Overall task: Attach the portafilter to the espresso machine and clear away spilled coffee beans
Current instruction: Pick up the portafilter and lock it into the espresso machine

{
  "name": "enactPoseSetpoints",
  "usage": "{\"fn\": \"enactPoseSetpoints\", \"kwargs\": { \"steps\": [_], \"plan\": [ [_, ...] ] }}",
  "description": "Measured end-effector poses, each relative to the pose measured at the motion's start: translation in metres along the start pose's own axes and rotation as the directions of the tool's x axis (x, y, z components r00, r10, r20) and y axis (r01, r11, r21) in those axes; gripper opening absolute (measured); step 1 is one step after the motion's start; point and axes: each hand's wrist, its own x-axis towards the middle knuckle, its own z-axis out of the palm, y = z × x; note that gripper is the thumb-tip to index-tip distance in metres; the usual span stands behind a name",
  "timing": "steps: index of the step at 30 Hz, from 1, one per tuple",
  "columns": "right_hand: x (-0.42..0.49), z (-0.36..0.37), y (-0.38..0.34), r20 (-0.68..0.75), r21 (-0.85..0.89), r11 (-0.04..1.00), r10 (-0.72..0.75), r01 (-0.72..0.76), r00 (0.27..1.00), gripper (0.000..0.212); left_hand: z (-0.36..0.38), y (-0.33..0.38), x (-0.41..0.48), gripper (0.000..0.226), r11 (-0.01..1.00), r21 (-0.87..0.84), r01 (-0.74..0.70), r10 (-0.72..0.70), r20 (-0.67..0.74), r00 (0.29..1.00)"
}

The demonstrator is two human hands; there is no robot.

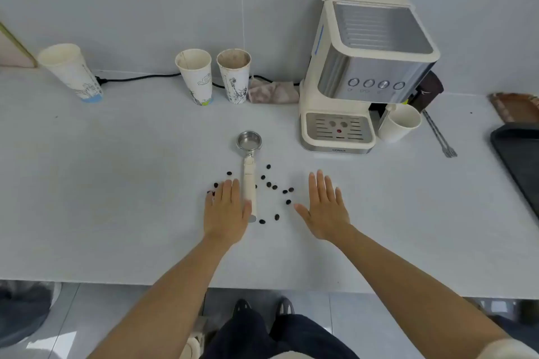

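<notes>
Lying flat on the pale grey countertop (116,183), the steel-basket portafilter with a cream plastic handle (248,172) is being flanked by two bare hands, neither of which is holding anything. The left hand (226,213) is being spread palm-down with its thumb side touching the handle's near end; the right hand (323,210) is being held open, well apart from the handle. Dark scattered coffee beans (271,185) are lying on both sides of the handle. The handle is probably best being gripped first, near its middle, and lifted straight so that beans are not being dragged along. The cream-and-steel espresso machine (364,73) is standing further back to the right, its brew head hidden under the body, so the basket should be offered up level from below.
</notes>
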Motion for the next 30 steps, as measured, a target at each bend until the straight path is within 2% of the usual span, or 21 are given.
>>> {"fn": "enactPoseSetpoints", "kwargs": {
  "steps": [1,5,9,11,17,22,24,27,28,30],
  "plan": [
    [-0.001,0.002,0.000,0.008,-0.006,1.000,0.005,-0.005,1.000,0.070,0.001,0.000,0.003,0.051,1.000,-0.027,0.002,-0.004,-0.069,0.998],
    [-0.002,0.015,0.005,0.120,0.019,1.000,0.021,-0.024,0.993,0.076,-0.005,0.014,0.021,0.037,0.966,-0.183,0.185,-0.153,0.177,0.972],
    [-0.004,0.025,0.008,0.188,0.044,0.999,0.022,-0.031,0.982,0.078,-0.003,0.023,0.036,0.043,0.865,-0.313,0.392,-0.289,0.327,0.900],
    [-0.004,0.028,0.009,0.208,0.048,0.998,0.024,-0.035,0.978,0.079,-0.003,0.026,0.042,0.046,0.831,-0.331,0.447,-0.314,0.384,0.868],
    [-0.002,0.034,0.010,0.229,0.010,1.000,0.022,-0.025,0.973,0.077,-0.003,0.028,0.054,0.049,0.806,-0.319,0.499,-0.321,0.473,0.821],
    [-0.002,0.036,0.012,0.221,0.006,1.000,0.013,-0.015,0.975,0.076,-0.007,0.019,0.070,0.040,0.604,-0.502,0.618,-0.367,0.513,0.776],
    [-0.002,0.036,0.012,0.224,0.009,1.000,0.014,-0.016,0.975,0.079,-0.010,0.015,0.075,0.039,0.608,-0.518,0.601,-0.348,0.507,0.789],
    [-0.003,0.033,0.011,0.236,0.021,0.999,0.018,-0.024,0.972,0.103,-0.016,0.012,0.079,0.037,0.634,-0.523,0.570,-0.294,0.518,0.803],
    [-0.002,0.033,0.011,0.246,0.038,0.999,0.020,-0.030,0.969,0.104,-0.018,0.012,0.080,0.036,0.638,-0.526,0.562,-0.278,0.524,0.805],
    [-0.001,0.029,0.011,0.261,0.085,0.995,0.024,-0.048,0.965,0.087,-0.024,0.014,0.082,0.029,0.664,-0.525,0.533,-0.245,0.520,0.818]
  ]
}}
